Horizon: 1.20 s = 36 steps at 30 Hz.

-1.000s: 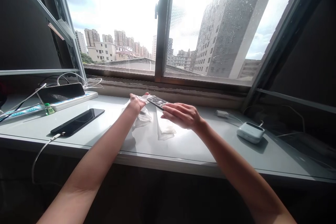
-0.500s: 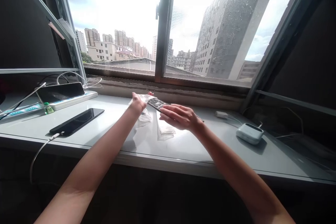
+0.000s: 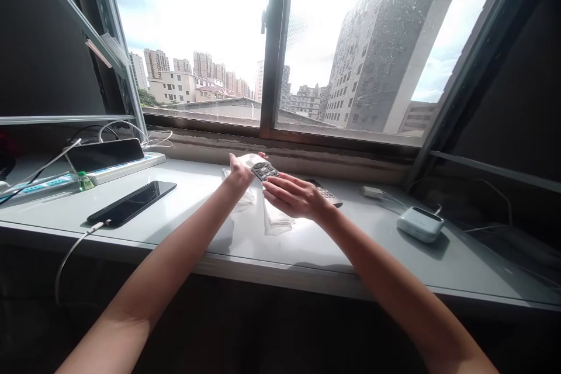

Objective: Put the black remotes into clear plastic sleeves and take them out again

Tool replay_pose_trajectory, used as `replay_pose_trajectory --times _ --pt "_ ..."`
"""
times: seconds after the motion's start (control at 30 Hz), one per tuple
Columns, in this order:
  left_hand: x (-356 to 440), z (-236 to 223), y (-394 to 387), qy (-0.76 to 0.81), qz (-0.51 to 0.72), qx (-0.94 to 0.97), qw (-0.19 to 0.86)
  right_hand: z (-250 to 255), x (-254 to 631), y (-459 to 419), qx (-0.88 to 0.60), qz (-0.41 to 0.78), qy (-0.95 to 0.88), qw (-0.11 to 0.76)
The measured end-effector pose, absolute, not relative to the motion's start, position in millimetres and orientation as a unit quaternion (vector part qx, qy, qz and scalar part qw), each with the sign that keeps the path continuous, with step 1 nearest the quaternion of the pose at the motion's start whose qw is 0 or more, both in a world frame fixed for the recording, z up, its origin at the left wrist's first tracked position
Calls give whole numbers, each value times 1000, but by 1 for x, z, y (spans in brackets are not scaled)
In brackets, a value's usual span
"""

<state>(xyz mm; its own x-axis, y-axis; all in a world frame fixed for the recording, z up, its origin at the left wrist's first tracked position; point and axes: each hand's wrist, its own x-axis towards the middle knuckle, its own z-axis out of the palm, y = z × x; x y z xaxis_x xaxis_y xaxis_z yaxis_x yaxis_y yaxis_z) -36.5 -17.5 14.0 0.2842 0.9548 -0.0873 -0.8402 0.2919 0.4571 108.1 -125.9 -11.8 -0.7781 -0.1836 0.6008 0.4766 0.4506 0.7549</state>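
Remote [image 3: 265, 171] is between the two hands, seemingly raised above the table [image 3: 315, 248], button side up and tilted, with its ringed end towards the left hand [image 3: 240, 174]. That hand holds a white sheet [image 3: 250, 160] against this end, thumb and fingertips standing apart with the sheet between them. The right hand [image 3: 293, 194] holds the remote from above, its fingers close together and laid over the buttons (the thumb is hidden, so I cannot tell how it sits). Past its knuckles shows a grey keypad [image 3: 332, 195]; whether it belongs to the same remote I cannot tell.

Just below the hands lie a clear wrap [image 3: 244, 203] and a folded white tissue [image 3: 277, 220]. Well to the left, a phone [image 3: 134, 203] lies face up with a cable [image 3: 70, 248] plugged in, and behind it another phone [image 3: 107, 155] leans by a power strip [image 3: 127, 169], near a small green bottle [image 3: 85, 181]. On the right are a plug [image 3: 371, 191] and a pale box [image 3: 421, 224].
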Motion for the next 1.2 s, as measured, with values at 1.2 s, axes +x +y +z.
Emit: replay_pose_trajectory --times 1.2 --pt "-18 -2 -20 182 459 430 756 -43 121 -79 -334 230 -735 543"
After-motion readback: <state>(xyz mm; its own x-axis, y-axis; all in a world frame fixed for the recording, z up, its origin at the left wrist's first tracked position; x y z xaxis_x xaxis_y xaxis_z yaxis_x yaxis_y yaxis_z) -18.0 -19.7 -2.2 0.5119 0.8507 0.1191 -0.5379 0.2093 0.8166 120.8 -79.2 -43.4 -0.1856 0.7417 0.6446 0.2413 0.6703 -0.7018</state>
